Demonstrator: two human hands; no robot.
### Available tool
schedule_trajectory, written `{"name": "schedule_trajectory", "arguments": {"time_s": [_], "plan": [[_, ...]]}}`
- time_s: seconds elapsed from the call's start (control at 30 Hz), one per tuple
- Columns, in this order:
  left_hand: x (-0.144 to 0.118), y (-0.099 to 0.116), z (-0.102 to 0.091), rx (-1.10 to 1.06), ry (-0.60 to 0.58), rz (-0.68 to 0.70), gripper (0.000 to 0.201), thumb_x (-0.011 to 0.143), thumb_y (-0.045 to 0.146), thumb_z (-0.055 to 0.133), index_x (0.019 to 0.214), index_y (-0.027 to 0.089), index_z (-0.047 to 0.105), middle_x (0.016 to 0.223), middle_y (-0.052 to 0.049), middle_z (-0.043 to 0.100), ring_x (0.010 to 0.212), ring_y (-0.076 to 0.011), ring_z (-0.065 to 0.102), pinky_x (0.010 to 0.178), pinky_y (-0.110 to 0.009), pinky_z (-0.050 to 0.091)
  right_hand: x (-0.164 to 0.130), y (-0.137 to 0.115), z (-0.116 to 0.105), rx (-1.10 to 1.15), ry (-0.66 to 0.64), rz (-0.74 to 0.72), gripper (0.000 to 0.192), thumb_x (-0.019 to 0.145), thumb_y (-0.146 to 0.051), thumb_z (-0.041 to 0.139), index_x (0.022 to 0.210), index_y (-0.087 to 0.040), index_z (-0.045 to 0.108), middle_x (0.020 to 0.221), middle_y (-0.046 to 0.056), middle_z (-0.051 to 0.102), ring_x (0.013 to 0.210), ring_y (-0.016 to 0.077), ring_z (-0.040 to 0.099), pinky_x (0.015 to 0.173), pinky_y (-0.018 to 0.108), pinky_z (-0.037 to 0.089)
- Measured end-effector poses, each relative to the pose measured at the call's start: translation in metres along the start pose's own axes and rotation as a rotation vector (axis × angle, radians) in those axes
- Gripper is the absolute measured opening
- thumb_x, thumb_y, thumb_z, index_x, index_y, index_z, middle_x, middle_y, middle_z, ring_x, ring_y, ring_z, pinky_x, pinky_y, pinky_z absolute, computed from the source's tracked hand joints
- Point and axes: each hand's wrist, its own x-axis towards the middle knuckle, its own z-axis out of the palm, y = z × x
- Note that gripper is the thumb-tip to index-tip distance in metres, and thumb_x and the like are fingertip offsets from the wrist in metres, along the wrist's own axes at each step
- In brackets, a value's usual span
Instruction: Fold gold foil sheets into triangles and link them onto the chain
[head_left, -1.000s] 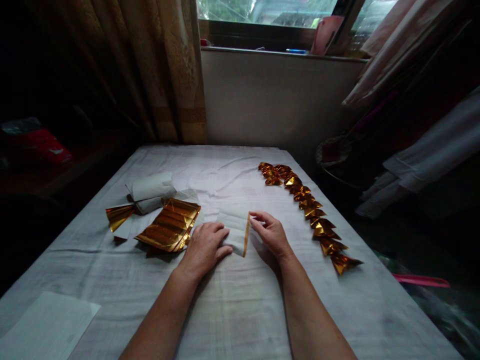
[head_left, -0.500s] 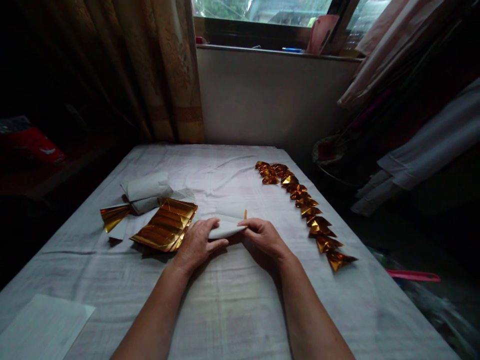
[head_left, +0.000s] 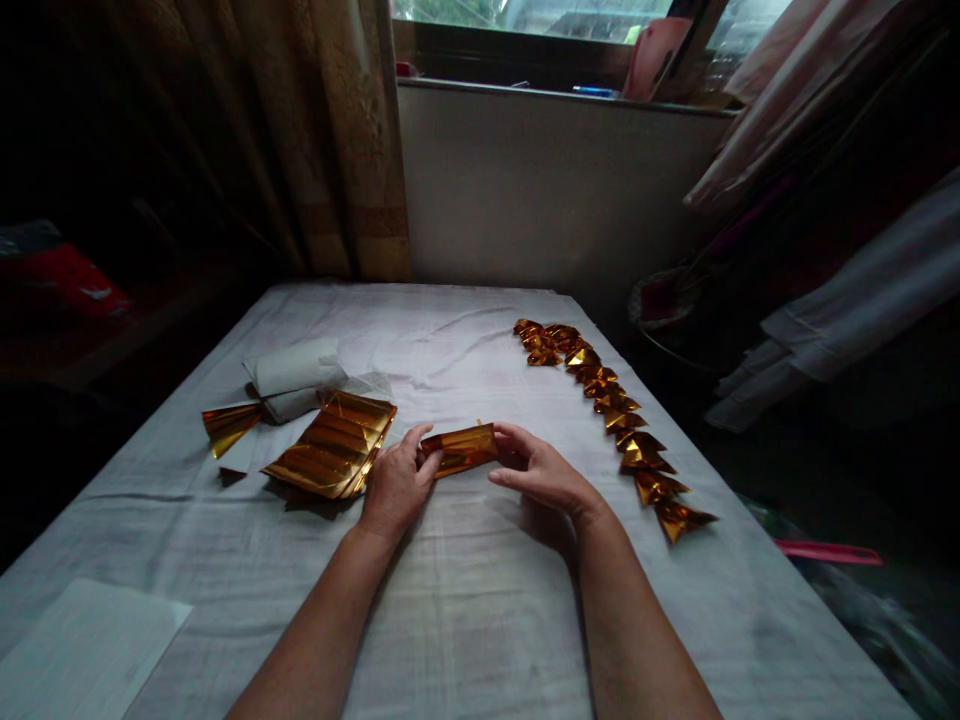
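A folded strip of gold foil paper is held above the tablecloth, its shiny side facing up. My left hand pinches its left end, with the thumb in front and the fingers behind. At the other end, my right hand has its thumb and fingers apart; the fingertips are beside or against the strip's right edge. Just left of my left hand lies a stack of gold foil sheets. On the right, a curved row of folded gold foil pieces runs along the table.
Behind the stack are rolled white papers and a fanned gold foil piece. A white sheet lies at the near left of the cloth-covered table. Clothes hang at the right, and a curtain hangs behind.
The paper between my hands has turned from its white side to its gold side. My right thumb and fingers have spread from their pinch. My left hand has shifted slightly right.
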Motion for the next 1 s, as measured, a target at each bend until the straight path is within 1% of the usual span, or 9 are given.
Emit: {"name": "schedule_trajectory", "arguments": {"time_s": [0.07, 0.17, 0.27, 0.33, 0.43, 0.5, 0.57, 0.8, 1.0], "plan": [[-0.001, 0.000, 0.002, 0.034, 0.019, 0.000, 0.051, 0.089, 0.028, 0.060, 0.138, 0.019, 0.050, 0.071, 0.002, 0.068, 0.074, -0.0189, 0.067, 0.077, -0.030, 0.050, 0.004, 0.002, 0.007, -0.081, 0.095, -0.006, 0.040, 0.076, -0.031, 0.068, 0.115, -0.022, 0.065, 0.105, 0.005, 0.075, 0.095, 0.0207, 0.070, 0.087, 0.035, 0.055], [-0.002, 0.000, 0.004, 0.082, 0.074, 0.034, 0.061, 0.090, 0.028, 0.060, 0.146, 0.018, 0.040, 0.075, 0.001, 0.068, 0.077, -0.0206, 0.067, 0.083, -0.034, 0.051, 0.010, 0.005, 0.019, -0.400, 0.310, 0.067, 0.025, 0.082, -0.031, 0.060, 0.104, -0.024, 0.070, 0.084, 0.001, 0.075, 0.078, 0.0185, 0.070, 0.074, 0.030, 0.053], [-0.005, 0.002, 0.005, 0.178, 0.197, 0.115, 0.061, 0.090, 0.031, 0.060, 0.146, 0.018, 0.040, 0.109, -0.011, 0.069, 0.104, -0.0278, 0.063, 0.097, -0.043, 0.047, 0.013, 0.004, 0.028, -0.639, 0.409, 0.112, 0.024, 0.082, -0.030, 0.062, 0.105, -0.028, 0.071, 0.079, -0.001, 0.075, 0.073, 0.0190, 0.069, 0.068, 0.028, 0.050], [-0.009, 0.007, 0.007, 0.243, 0.227, 0.187, 0.055, 0.091, 0.031, 0.058, 0.143, 0.019, 0.044, 0.134, -0.015, 0.057, 0.127, -0.0320, 0.051, 0.108, -0.048, 0.040, 0.014, 0.004, 0.030, -0.699, 0.433, 0.106, 0.027, 0.082, -0.029, 0.062, 0.108, -0.030, 0.070, 0.080, -0.002, 0.075, 0.074, 0.0191, 0.069, 0.067, 0.028, 0.048], [-0.015, 0.018, 0.012, 0.289, 0.095, 0.341, 0.044, 0.094, 0.029, 0.053, 0.137, 0.021, 0.052, 0.150, -0.011, 0.046, 0.143, -0.0319, 0.035, 0.119, -0.051, 0.027, 0.014, 0.004, 0.031, -0.727, 0.432, 0.093, 0.032, 0.082, -0.030, 0.063, 0.113, -0.033, 0.069, 0.082, -0.003, 0.076, 0.075, 0.0188, 0.069, 0.066, 0.027, 0.047], [-0.020, 0.024, 0.017, 0.287, -0.029, 0.419, 0.043, 0.096, 0.032, 0.051, 0.137, 0.021, 0.052, 0.150, -0.008, 0.048, 0.144, -0.0307, 0.034, 0.121, -0.054, 0.021, 0.014, 0.006, 0.030, -0.730, 0.425, 0.091, 0.032, 0.083, -0.031, 0.063, 0.115, -0.033, 0.068, 0.081, -0.003, 0.075, 0.074, 0.0184, 0.069, 0.065, 0.027, 0.047], [-0.023, 0.027, 0.023, 0.277, -0.095, 0.428, 0.047, 0.096, 0.035, 0.049, 0.141, 0.020, 0.049, 0.150, -0.008, 0.049, 0.144, -0.0296, 0.036, 0.121, -0.054, 0.021, 0.014, 0.007, 0.030, -0.723, 0.427, 0.090, 0.033, 0.083, -0.033, 0.063, 0.115, -0.034, 0.068, 0.079, -0.004, 0.075, 0.073, 0.0177, 0.068, 0.064, 0.026, 0.046], [-0.028, 0.023, 0.031, 0.294, -0.167, 0.391, 0.056, 0.096, 0.043, 0.048, 0.145, 0.018, 0.044, 0.151, -0.011, 0.047, 0.142, -0.0288, 0.039, 0.119, -0.051, 0.028, 0.016, 0.007, 0.030, -0.708, 0.420, 0.098, 0.038, 0.081, -0.030, 0.064, 0.118, -0.032, 0.067, 0.080, -0.004, 0.074, 0.069, 0.0150, 0.065, 0.066, 0.025, 0.045], [-0.029, 0.021, 0.032, 0.293, -0.163, 0.405, 0.057, 0.096, 0.045, 0.051, 0.146, 0.019, 0.043, 0.152, -0.012, 0.046, 0.143, -0.0292, 0.038, 0.119, -0.051, 0.030, 0.016, 0.009, 0.031, -0.724, 0.429, 0.095, 0.038, 0.080, -0.030, 0.065, 0.118, -0.031, 0.068, 0.082, -0.003, 0.074, 0.074, 0.0168, 0.066, 0.068, 0.027, 0.046]]}}
